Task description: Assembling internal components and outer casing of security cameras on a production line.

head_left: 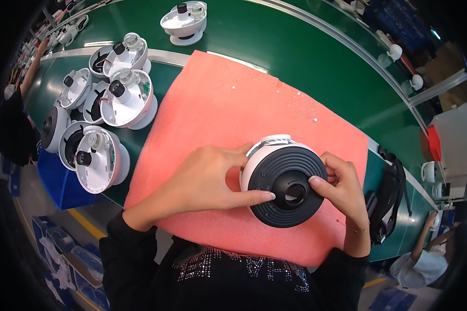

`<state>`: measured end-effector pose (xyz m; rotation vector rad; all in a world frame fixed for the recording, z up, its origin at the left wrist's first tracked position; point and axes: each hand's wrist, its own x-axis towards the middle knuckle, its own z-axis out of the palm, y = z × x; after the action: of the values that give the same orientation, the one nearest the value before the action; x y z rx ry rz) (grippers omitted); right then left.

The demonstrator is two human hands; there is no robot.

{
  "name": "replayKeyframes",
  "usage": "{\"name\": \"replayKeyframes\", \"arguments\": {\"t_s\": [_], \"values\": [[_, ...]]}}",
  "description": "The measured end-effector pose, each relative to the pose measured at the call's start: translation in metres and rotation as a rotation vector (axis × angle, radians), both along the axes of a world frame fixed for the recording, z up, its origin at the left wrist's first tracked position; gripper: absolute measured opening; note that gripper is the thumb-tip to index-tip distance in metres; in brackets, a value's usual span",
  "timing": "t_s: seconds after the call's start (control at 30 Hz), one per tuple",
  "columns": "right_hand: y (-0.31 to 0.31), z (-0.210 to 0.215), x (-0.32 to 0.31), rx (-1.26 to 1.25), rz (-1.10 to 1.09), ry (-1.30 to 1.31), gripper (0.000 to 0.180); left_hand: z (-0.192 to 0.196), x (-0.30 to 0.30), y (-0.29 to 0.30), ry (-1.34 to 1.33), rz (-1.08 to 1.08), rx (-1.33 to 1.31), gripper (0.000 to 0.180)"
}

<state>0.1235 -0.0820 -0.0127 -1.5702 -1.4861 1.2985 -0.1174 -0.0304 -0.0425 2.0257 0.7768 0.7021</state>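
Worktop (275, 46), glossy and green, spreads across our head view, and on it lies a salmon-pink foam mat (202, 114) with shiny specks (315, 120) toward its far side. Over the mat we grip a round white housing (285, 181), its ribbed black face upward: our left hand (213, 176) clasps its left side, our right hand (342, 186) its right, both thumbs on the black face. Open white housings (127, 98) crowd the left; a lone housing (184, 23) stands beyond the mat. A black bag (392, 197) lies at right. Around us we see a blue bin (62, 179), a yellow floor line (85, 223) and a co-worker in a pale top (420, 267).
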Motion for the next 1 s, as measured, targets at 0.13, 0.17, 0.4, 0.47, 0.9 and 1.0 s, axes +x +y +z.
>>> {"name": "replayKeyframes", "arguments": {"t_s": [0.13, 0.17, 0.4, 0.47, 0.9, 1.0], "values": [[0.003, -0.002, -0.001, -0.029, -0.049, -0.026, 0.022, 0.003, -0.001, 0.002, 0.104, 0.08, -0.067, 0.041], [0.006, 0.001, -0.002, 0.012, -0.017, -0.115, 0.023, 0.007, -0.001, 0.005, 0.105, 0.075, -0.066, 0.041], [0.012, -0.006, -0.003, 0.251, 0.03, -0.376, 0.037, 0.028, 0.002, 0.018, 0.422, -0.023, -0.053, 0.042], [0.014, -0.005, -0.007, 0.279, 0.039, -0.391, 0.038, 0.028, -0.001, 0.02, 0.486, -0.045, -0.013, 0.045], [0.019, -0.004, -0.002, 0.346, 0.13, -0.56, 0.043, 0.033, 0.005, 0.031, 0.584, -0.13, 0.105, 0.055], [0.016, 0.0, -0.001, 0.282, 0.136, -0.658, 0.037, 0.032, 0.005, 0.033, 0.601, -0.156, 0.1, 0.055]]}}
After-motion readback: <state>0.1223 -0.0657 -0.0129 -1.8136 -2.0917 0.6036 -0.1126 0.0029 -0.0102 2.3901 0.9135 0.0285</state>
